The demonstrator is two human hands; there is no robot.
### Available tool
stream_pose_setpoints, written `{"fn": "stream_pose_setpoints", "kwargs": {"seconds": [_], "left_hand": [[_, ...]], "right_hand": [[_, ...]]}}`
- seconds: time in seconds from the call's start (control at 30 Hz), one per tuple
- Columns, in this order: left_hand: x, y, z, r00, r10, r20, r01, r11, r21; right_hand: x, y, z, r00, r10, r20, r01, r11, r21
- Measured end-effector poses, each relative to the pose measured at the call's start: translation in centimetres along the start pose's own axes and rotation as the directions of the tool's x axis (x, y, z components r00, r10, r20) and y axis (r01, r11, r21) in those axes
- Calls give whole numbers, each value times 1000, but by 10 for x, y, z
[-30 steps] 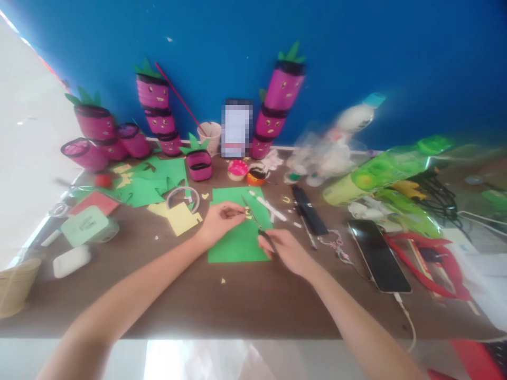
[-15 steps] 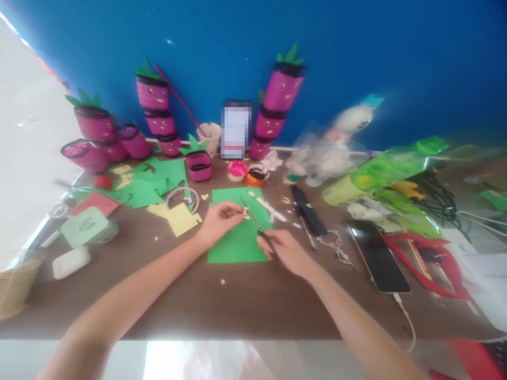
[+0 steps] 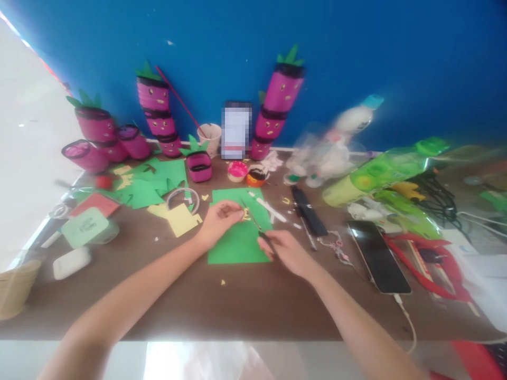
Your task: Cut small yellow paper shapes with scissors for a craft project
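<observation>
Over a green paper sheet (image 3: 237, 245), my left hand (image 3: 222, 217) pinches a small yellow paper cut-out (image 3: 246, 214) between thumb and fingertips. The fingers of my right hand (image 3: 285, 248) are wrapped round the dark handles of a pair of scissors (image 3: 257, 224). Their thin metal blades point up and left, right beside the yellow cut-out. Blur hides whether the blades touch the paper. A white pen (image 3: 273, 208) lies just beyond the scissors, across the sheet's right edge. Left of my left hand are yellow paper (image 3: 182, 219) and a roll of clear tape (image 3: 182, 199).
Purple pots with faces and green leaves (image 3: 160, 124) stand along the blue wall. Two small paint cups (image 3: 256, 176) sit behind the sheet. To the right lie a black case (image 3: 309, 211), a charging phone (image 3: 378, 256) and green plastic bottles (image 3: 380, 174). Yellow scraps dot the table (image 3: 190, 301).
Both hands stay in almost the same place. The small yellow cut-out looks slightly turned at the scissor blades.
</observation>
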State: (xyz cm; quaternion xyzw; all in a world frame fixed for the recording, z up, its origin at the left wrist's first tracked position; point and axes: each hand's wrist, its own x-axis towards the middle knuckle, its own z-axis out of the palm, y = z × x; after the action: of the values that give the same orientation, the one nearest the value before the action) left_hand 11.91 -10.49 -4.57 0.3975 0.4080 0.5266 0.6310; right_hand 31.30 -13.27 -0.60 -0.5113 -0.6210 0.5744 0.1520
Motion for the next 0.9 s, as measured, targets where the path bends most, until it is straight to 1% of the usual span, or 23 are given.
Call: {"fn": "stream_pose_setpoints", "kwargs": {"seconds": [0.13, 0.43, 0.9], "left_hand": [[-1, 2, 2, 999, -9, 47, 10, 1000, -22], [1, -1, -1, 1000, 1, 2, -1, 1000, -16], [1, -1, 0, 1000, 8, 19, -7, 1000, -23]], "right_hand": [[0, -1, 0, 1000, 19, -7, -19, 1000, -7], [0, 0, 0, 1000, 10, 10, -10, 1000, 22], [-1, -2, -1, 999, 18, 28, -19, 1000, 25]]}}
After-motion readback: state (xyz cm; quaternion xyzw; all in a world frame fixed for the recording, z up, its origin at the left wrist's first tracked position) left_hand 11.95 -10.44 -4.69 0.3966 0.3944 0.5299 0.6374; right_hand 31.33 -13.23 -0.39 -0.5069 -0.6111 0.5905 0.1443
